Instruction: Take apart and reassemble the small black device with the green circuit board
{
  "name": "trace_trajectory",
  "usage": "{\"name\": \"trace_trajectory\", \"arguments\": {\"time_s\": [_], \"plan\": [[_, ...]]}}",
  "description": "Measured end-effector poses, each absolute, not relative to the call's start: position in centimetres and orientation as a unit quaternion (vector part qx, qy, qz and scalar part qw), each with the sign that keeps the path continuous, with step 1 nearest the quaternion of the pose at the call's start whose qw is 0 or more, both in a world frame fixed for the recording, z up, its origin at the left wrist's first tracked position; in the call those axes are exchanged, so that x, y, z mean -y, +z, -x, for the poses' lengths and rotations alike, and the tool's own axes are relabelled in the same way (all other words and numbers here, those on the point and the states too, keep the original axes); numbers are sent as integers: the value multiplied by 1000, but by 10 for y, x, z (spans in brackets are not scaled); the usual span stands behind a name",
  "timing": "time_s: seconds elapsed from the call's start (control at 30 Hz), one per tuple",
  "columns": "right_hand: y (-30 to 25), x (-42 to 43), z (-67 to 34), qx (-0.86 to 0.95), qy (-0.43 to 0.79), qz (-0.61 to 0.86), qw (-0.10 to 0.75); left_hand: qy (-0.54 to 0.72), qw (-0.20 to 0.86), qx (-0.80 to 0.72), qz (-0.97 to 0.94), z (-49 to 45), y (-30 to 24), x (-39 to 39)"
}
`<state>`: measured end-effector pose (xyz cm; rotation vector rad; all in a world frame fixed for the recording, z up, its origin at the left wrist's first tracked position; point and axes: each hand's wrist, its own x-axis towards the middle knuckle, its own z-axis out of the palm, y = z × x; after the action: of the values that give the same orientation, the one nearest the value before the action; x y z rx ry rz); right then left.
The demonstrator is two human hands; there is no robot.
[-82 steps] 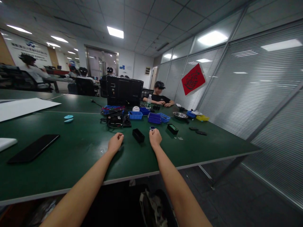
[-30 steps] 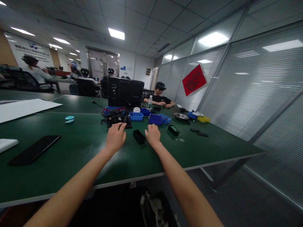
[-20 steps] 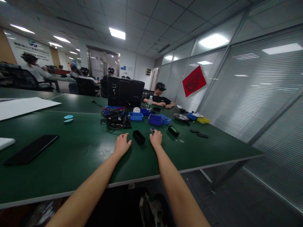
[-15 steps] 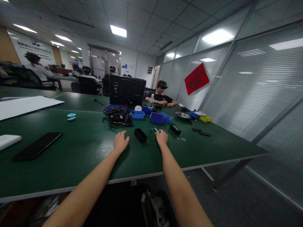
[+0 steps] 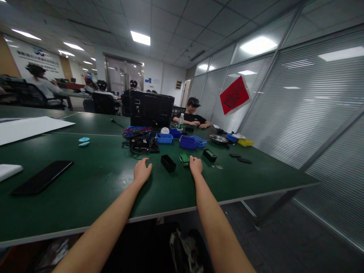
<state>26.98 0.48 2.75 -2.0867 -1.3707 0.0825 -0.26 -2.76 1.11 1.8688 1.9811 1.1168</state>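
Observation:
My left hand (image 5: 142, 170) lies flat on the green table (image 5: 99, 182) with its fingers stretched forward and nothing under them that I can see. Just to its right stands a small black open box (image 5: 168, 163). My right hand (image 5: 196, 165) rests on the table with its fingers curled in. A small green circuit board (image 5: 184, 158) lies flat right beside its left edge; I cannot tell whether they touch. A second black box with a green inside (image 5: 209, 155) sits to the right of that hand.
Farther back are blue bins (image 5: 187, 142), a tangle of cables and a black device (image 5: 139, 144), a big black case (image 5: 150, 110), a metal dish (image 5: 218, 139) and a yellow tray (image 5: 245, 142). A black phone (image 5: 42, 176) lies at left. A person (image 5: 193, 115) sits at the far end.
My right hand brought the green circuit board down from between its fingers; the board now lies on the table beside it. My left hand drew back from the cables and settled flat.

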Motion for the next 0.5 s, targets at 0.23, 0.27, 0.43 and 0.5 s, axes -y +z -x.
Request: {"name": "trace_trajectory", "arguments": {"time_s": [0.23,0.27,0.43,0.5], "plan": [[39,18,-236,606,-142,678,392,378,99,-668,-633,3,11,27],[39,21,-226,649,-138,643,382,378,100,-668,-633,3,12,27],[29,26,-190,753,-79,590,281,373,108,-669,-633,3,13,28],[27,25,-189,779,-20,566,270,371,115,-661,-642,2,13,27]]}}
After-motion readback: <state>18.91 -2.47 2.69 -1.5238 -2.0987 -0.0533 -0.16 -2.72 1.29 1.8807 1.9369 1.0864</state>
